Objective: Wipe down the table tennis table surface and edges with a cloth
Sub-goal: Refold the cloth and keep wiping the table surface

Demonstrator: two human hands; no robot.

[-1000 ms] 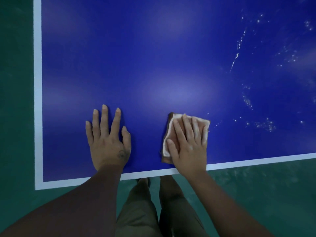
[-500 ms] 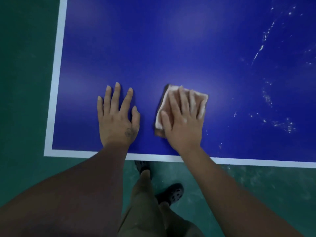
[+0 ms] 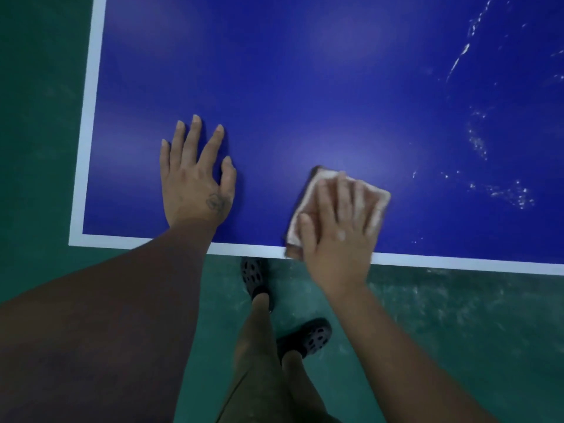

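The right hand (image 3: 338,236) presses flat, fingers straight, on a folded pinkish-white cloth (image 3: 308,206) at the blue white-edged table's (image 3: 305,87) 6 o'clock border; the left hand (image 3: 195,181), at 9 o'clock from the cloth, rests open.

Matte green floor (image 3: 39,148) shows left of the table (image 3: 305,87) and along its near edge — pale scuffs (image 3: 442,303) streak it there.

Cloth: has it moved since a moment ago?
Yes. The cloth, under the right hand, slid toward the person: half a second ago it sat clear of the white edge line, now its near corner overlaps it.
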